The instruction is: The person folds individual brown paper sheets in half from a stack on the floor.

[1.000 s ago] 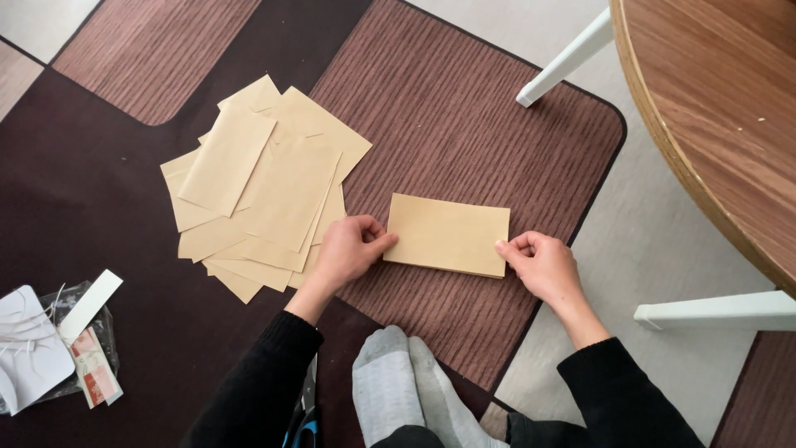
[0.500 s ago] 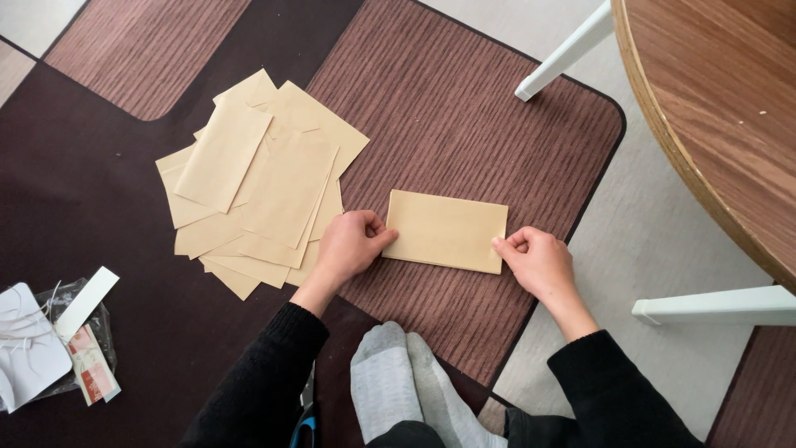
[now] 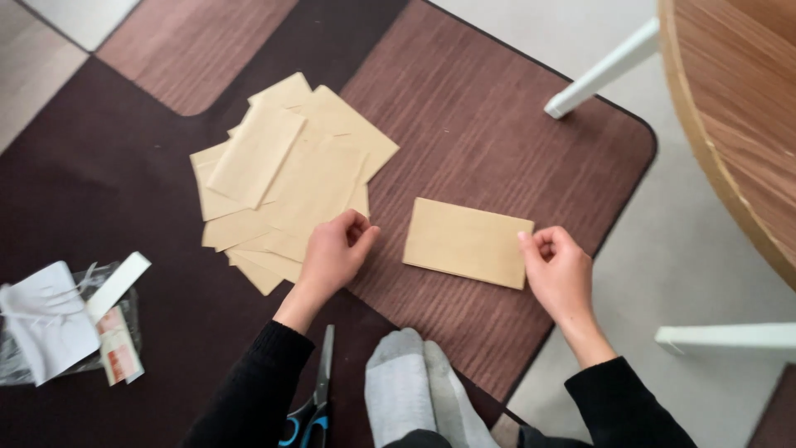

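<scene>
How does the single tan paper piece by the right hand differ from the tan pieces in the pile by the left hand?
The single tan piece lies alone and flat on the rug; the pile is many sheets overlapping at mixed angles. The right hand touches the single piece's right edge; the left hand rests at the pile's lower right edge, apart from the single piece. Both share the same tan colour and rectangular shape.

Scissors (image 3: 311, 406) are seen lying on the brown rug (image 3: 489, 108) at the bottom edge. A plastic bag (image 3: 50, 328) with white paper is set far left. A round wooden table (image 3: 746, 116) is glimpsed top right.
</scene>
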